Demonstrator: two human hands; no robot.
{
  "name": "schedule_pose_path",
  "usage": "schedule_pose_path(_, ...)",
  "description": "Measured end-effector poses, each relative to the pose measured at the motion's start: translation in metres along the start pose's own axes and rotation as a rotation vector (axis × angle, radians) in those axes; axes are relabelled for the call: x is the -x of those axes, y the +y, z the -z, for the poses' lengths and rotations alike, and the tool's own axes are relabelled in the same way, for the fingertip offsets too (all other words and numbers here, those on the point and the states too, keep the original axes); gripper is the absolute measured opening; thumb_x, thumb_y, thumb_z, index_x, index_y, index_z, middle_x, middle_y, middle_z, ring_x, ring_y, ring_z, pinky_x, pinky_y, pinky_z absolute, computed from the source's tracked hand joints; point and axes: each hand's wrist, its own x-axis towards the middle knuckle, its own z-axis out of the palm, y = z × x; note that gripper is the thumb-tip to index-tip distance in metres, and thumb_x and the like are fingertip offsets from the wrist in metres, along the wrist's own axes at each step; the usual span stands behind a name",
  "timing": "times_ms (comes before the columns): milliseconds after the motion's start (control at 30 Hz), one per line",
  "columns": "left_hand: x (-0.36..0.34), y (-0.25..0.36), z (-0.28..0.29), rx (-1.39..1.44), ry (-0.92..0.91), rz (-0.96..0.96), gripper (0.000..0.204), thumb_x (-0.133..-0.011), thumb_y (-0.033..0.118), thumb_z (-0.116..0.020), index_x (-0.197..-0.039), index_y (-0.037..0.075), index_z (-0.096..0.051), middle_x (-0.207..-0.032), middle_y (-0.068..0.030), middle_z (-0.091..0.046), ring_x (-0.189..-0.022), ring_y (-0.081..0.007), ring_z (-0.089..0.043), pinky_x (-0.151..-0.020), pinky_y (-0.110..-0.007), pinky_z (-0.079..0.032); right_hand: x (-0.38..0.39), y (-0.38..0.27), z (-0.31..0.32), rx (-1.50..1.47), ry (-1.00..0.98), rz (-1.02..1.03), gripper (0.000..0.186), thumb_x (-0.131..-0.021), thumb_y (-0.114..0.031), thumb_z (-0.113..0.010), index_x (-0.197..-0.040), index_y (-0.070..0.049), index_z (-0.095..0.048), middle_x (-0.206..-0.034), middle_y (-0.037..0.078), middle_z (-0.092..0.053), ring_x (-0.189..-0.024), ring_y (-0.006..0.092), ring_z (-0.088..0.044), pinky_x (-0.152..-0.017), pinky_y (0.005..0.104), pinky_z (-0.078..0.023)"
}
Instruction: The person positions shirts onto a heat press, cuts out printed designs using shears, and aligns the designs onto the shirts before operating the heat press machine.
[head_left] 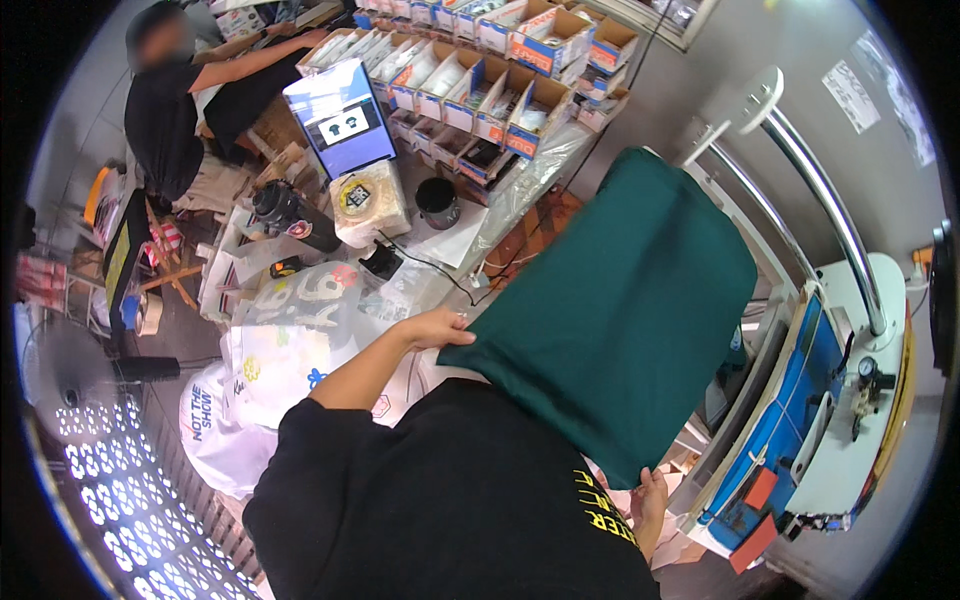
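Grey wall beyond, left hand and right hand, well apart, pinch green cloth at near corners

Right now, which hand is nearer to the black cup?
Left. The left hand grips the green cloth at its left corner, below the black cup in the picture; the right hand, at the cloth's lower corner, is farther away.

We read dark capitals on a white bag, yellow letters on the black shirt and print on cardboard boxes.
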Motion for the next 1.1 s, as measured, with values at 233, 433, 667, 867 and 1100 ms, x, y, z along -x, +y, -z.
schedule_pose_path(233,0.083,0.048,0.001,0.044,-0.008,0.127,0.015,-0.087,0.017,-0.073,-0.087,0.004,-0.065,-0.073,0.0016,-0.059,-0.065,-0.0104,-0.055,-0.06,-0.027,-0.046,0.065,-0.027,-0.047,0.307,0.229,0.154,0.012,-0.086,-0.004,-0.062,-0.094,-0.007,-0.053,-0.075,-0.002,-0.05,-0.064,0.0095,-0.048,-0.057,0.0245,-0.042)
schedule_pose_path(433,0.085,0.057,-0.01,0.059,-0.029,0.103,0.021,-0.087,0.012,-0.072,-0.103,0.003,-0.063,-0.079,0.0004,-0.062,-0.061,-0.0077,-0.054,-0.056,-0.024,-0.046,0.079,-0.038,-0.074,-0.32,0.346,0.195,0.031,-0.088,0.003,-0.052,-0.115,-0.011,-0.046,-0.089,0.006,-0.059,-0.076,0.0168,-0.059,-0.064,0.0286,-0.049)
schedule_pose_path(667,0.102,0.175,-0.01,0.449,0.083,-0.705,0.048,-0.081,0.001,-0.071,-0.126,0.003,-0.054,-0.106,-0.0071,-0.064,-0.096,-0.0157,-0.063,-0.085,-0.028,-0.05,0.093,-0.141,-0.099,-0.321,0.119,0.835,0.022,-0.086,0.0,-0.065,-0.107,-0.005,-0.062,-0.105,0.01,-0.067,-0.099,0.022,-0.065,-0.087,0.0334,-0.054)
schedule_pose_path(867,0.096,0.344,-0.022,-0.432,0.484,-1.139,0.035,-0.082,-0.012,-0.055,-0.114,0.0,-0.061,-0.11,-0.0046,-0.062,-0.105,-0.0151,-0.058,-0.096,-0.029,-0.044,0.098,-0.302,-0.122,0.715,0.784,1.451,0.026,-0.071,0.005,-0.072,-0.095,-0.003,-0.07,-0.101,0.012,-0.063,-0.101,0.0262,-0.059,-0.091,0.0326,-0.046)
schedule_pose_path(1100,0.083,0.48,0.0,-0.254,0.604,-1.378,0.032,-0.09,-0.004,-0.06,-0.122,-0.003,-0.062,-0.106,-0.0102,-0.068,-0.097,-0.0123,-0.062,-0.085,-0.021,-0.048,0.103,-0.433,-0.125,0.618,0.846,1.489,0.022,-0.085,-0.02,-0.076,-0.101,-0.005,-0.072,-0.075,0.005,-0.067,-0.068,0.0117,-0.057,-0.067,0.028,-0.047)
